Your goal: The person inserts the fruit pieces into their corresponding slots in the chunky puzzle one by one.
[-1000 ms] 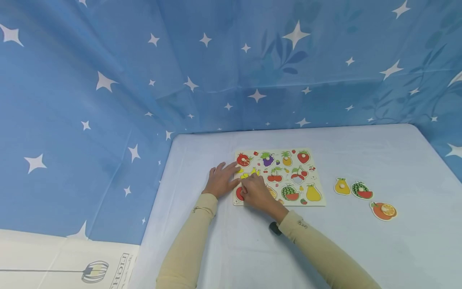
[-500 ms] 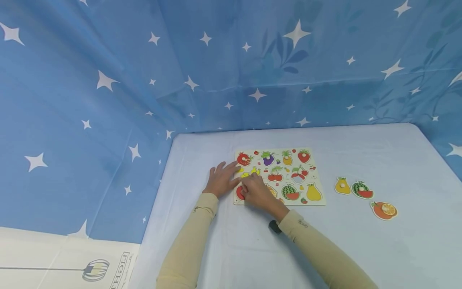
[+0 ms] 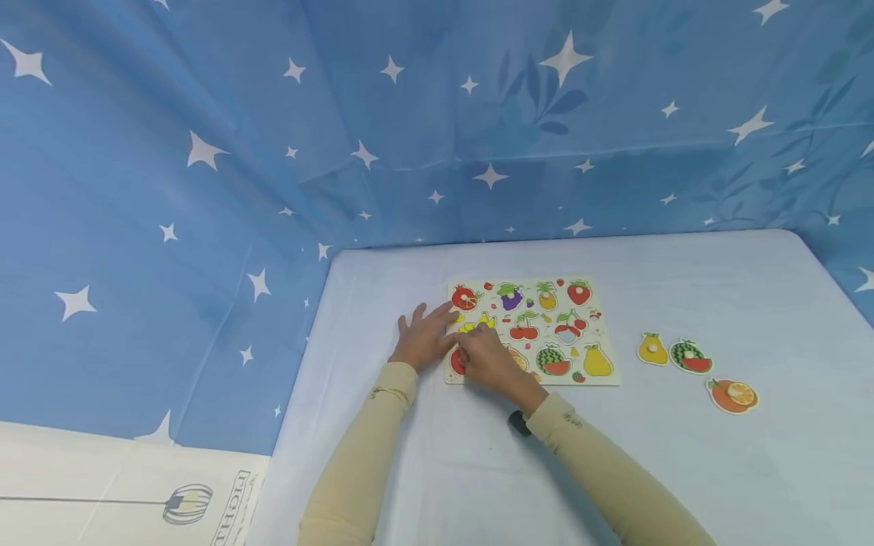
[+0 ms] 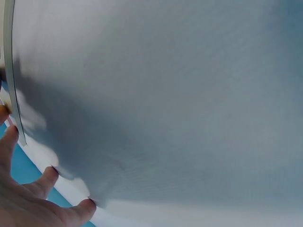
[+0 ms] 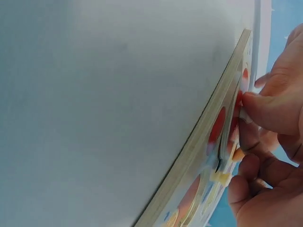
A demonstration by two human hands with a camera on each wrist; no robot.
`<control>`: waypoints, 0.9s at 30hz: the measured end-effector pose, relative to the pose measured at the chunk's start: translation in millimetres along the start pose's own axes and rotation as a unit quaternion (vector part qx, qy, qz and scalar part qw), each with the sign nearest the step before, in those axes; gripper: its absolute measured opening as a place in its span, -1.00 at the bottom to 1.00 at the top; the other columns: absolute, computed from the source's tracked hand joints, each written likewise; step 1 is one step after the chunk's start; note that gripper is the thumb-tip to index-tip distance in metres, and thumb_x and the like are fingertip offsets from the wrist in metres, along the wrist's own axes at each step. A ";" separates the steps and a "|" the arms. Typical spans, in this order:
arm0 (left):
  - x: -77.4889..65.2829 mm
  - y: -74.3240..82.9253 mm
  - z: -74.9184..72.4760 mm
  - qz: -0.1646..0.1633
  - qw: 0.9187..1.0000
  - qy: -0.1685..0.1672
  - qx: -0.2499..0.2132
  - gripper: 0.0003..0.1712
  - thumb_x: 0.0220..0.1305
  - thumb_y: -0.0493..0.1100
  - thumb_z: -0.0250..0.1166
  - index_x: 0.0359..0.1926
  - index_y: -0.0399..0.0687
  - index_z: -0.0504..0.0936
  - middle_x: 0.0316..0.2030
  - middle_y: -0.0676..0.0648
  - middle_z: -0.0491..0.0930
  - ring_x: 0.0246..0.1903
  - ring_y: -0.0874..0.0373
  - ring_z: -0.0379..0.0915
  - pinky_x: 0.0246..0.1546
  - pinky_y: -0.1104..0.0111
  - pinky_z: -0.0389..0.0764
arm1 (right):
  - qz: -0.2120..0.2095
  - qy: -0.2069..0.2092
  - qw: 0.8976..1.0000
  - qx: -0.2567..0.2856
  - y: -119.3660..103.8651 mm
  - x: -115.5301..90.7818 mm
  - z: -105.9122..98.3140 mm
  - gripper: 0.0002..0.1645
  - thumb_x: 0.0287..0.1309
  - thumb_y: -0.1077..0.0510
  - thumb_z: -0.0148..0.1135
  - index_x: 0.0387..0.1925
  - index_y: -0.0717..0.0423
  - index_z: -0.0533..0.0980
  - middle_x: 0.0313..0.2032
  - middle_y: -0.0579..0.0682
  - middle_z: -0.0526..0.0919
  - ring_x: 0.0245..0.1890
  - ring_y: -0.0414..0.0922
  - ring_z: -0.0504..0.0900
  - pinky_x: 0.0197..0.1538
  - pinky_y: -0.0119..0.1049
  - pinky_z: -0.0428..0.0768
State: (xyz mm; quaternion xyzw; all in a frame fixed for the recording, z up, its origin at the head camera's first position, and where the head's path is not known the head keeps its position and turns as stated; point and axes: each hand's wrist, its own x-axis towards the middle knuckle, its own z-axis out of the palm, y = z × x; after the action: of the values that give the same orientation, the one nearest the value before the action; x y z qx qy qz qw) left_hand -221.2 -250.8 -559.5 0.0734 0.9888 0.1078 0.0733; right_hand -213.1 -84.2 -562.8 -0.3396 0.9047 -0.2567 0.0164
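Observation:
A fruit puzzle board (image 3: 609,373) lies on the table, with several pieces seated in it. My left hand (image 3: 421,339) is spread at the board's left edge, its fingers straight in the left wrist view, where fingertips (image 4: 87,204) touch the tabletop. Over the lower left corner of the board, my right hand (image 3: 490,360) pinches a red fruit puzzle piece (image 5: 233,124) between thumb and fingers. That piece sits tilted, partly raised above a red-printed recess (image 5: 217,130). Which fruit it shows is hidden by the hand.
Right of the board lie a loose pear piece (image 3: 652,349), a watermelon piece (image 3: 691,356) and an orange piece (image 3: 732,396). A small black object (image 3: 519,422) shows beside the right sleeve. Blue starry cloth (image 3: 410,136) hangs behind and left of the table.
The head view has shifted slightly. Both hands stay at the same places on the board, the right still at the red piece.

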 end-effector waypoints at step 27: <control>-4.3 11.4 -10.2 -0.018 1.000 -0.025 -0.003 -0.39 0.39 0.18 0.13 0.41 0.28 0.33 0.49 0.12 0.10 0.44 -0.26 -0.06 0.23 -0.34 0.13 | 0.070 0.092 0.985 0.127 45.3 -49.6 -44.5 -0.61 0.09 0.09 0.40 -0.16 0.13 0.41 0.31 0.14 0.36 0.36 0.11 0.22 0.32 0.21 0.14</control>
State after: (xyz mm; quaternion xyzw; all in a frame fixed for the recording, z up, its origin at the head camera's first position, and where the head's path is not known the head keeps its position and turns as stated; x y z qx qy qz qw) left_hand -217.2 -242.6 -546.5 0.0577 0.9874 0.1076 0.1006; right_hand -211.5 -4.3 -553.0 -0.2454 0.8841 -0.3977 -0.0061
